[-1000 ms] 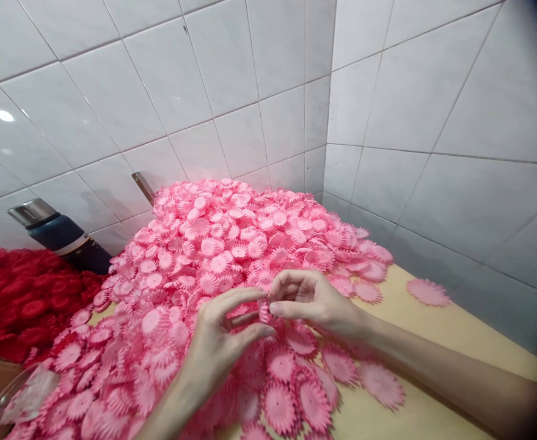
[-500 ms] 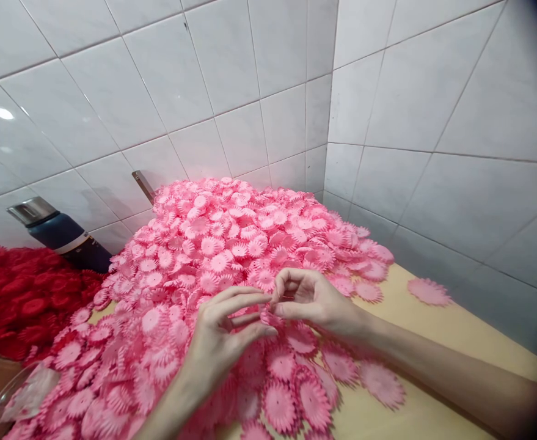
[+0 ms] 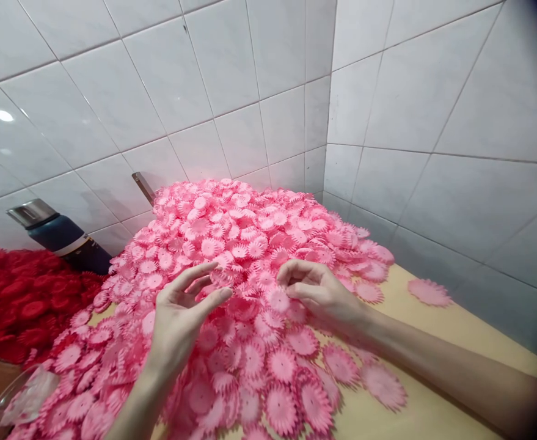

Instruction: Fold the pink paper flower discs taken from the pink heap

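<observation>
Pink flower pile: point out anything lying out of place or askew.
One pink flower lies alone on the table near the right wall, apart from the pink flower pile. The bottle leans tilted against the tiled wall between the red flowers and the pink ones. Both hands hover over the pile.

Two hands are over the worktop [image 3: 433, 342]: the left hand [image 3: 176, 318] and the right hand [image 3: 318, 293]. There are two heaps of cut-out flowers, one pink heap [image 3: 231, 244] and one red heap [image 3: 16, 299], each holding far too many pieces to count, and a single pink flower [image 3: 428, 292] lies apart near the wall. One dark blue flask [image 3: 62, 235] with a metal cap stands at the back, and one clear plastic cup [image 3: 18, 397] lies at the lower left.
</observation>
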A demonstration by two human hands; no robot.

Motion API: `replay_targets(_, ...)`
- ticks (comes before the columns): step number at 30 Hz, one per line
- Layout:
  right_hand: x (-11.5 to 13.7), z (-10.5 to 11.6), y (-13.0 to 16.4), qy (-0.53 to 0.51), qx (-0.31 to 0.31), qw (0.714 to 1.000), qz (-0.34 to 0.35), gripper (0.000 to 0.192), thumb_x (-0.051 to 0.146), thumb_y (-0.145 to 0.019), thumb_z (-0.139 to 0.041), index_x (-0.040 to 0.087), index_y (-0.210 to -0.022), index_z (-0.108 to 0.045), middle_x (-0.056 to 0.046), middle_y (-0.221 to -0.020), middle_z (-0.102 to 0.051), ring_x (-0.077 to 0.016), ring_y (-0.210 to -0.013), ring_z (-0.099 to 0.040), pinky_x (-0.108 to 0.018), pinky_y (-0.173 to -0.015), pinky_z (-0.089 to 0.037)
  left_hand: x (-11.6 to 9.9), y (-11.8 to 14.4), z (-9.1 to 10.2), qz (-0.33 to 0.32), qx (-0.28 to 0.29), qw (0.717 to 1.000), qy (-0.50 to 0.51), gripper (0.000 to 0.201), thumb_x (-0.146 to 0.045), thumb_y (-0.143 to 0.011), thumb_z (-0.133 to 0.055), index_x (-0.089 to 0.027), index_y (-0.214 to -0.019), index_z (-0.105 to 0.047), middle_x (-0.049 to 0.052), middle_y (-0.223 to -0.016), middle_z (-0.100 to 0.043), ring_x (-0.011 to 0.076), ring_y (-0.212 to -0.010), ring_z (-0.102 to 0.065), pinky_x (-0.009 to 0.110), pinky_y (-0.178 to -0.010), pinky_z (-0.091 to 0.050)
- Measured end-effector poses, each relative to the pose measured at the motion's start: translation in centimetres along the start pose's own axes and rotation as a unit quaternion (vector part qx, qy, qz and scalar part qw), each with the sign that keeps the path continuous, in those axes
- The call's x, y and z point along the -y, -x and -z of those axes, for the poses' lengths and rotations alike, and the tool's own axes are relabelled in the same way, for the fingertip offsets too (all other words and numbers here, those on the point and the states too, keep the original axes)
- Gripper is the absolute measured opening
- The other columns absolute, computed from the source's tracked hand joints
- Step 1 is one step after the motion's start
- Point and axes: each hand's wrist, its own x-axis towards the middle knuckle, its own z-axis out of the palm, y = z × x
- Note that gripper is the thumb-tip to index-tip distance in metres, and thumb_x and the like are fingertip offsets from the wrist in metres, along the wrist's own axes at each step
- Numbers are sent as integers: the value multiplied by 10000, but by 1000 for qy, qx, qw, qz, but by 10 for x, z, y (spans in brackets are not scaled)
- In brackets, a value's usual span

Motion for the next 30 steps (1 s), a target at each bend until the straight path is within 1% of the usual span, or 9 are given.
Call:
replay_targets(2, 2, -3, 1, 28, -5, 1000, -2, 185, 198, -695, -761, 205, -865, -689, -13, -857, -667, -135, -785, -619, -280, -735, -504, -2, 2, 0, -13, 23, 1000, 3, 525, -236, -619, -862, -225, -1109, -675, 48, -1062, -712, 213, -1018, -658, 278, -806, -595)
replay_targets(4, 5, -6, 3, 70, -10, 997, -1, 215, 261, -705, -786, 203, -892, -696, -33, -923, -685, -162, -858, -640, -319, -805, -511, -3, 6, -2, -12, 57, 998, 5, 532, -211, -629, -855, -229, -1125, -663, 45, -1061, -708, 212, -994, -673, 286, -785, -615)
replay_targets(7, 9, -8, 5, 105, -3, 994, 0, 147, 289, -732, -775, 194, -813, -698, -24, -840, -683, -149, -766, -635, -304, -725, -523, -2, 12, -5, -1, 112, 994, -1, 383, -206, -676, -823, -192, -1039, -698, 69, -1105, -695, 215, -888, -714, 330, -770, -638)
replay_targets(10, 10, -8, 6, 88, 45, 995, -7, 115, 281, -751, -766, 188, -772, -701, -7, -750, -669, -123, -665, -606, -271, -638, -515, 1, 15, -7, -6, 161, 987, 9, 321, -190, -713, -795, -184, -1024, -719, 76, -1081, -699, 223, -814, -733, 366, -749, -651)
replay_targets(13, 10, -7, 8, 61, 105, 992, -20, 94, 269, -769, -755, 189, -804, -720, -7, -737, -685, -120, -655, -614, -267, -641, -521, 3, 16, -11, -4, 197, 980, 25, 321, -129, -706, -791, -205, -1013, -738, 57, -1008, -720, 227, -824, -737, 355, -745, -654)
replay_targets(15, 11, -8, 10, 53, 127, 990, -31, 78, 264, -779, -747, 194, -805, -725, -11, -747, -702, -127, -672, -637, -277, -663, -531, 3, 17, -13, 6, 213, 977, 34, 330, -98, -686, -797, -206, -994, -749, 49, -932, -739, 224, -794, -741, 338, -720, -656)
replay_targets(18, 11, -9, 11, 44, 147, 988, -30, 53, 241, -779, -747, 196, -801, -731, -8, -763, -716, -126, -693, -655, -273, -679, -531, 3, 18, -16, 28, 221, 973, 56, 331, -66, -650, -811, -196, -950, -762, 45, -866, -760, 216, -754, -746, 305, -695, -652)
replay_targets(24, 7, -8, 10, 22, 141, 989, -33, 30, 207, -775, -752, 188, -777, -729, 11, -716, -707, -99, -652, -628, -235, -643, -496, 5, 17, -17, 92, 212, 964, 132, 287, -60, -624, -828, -189, -875, -771, 29, -807, -776, 166, -663, -739, 227, -633, -633)
replay_targets(30, 9, -9, 9, 16, 137, 990, -35, 61, 230, -785, -747, 177, -763, -726, 4, -689, -699, -100, -634, -616, -237, -637, -492, 4, 15, -17, 93, 174, 975, 107, 241, -83, -601, -846, -165, -817, -778, 45, -806, -781, 177, -700, -739, 223, -658, -625)
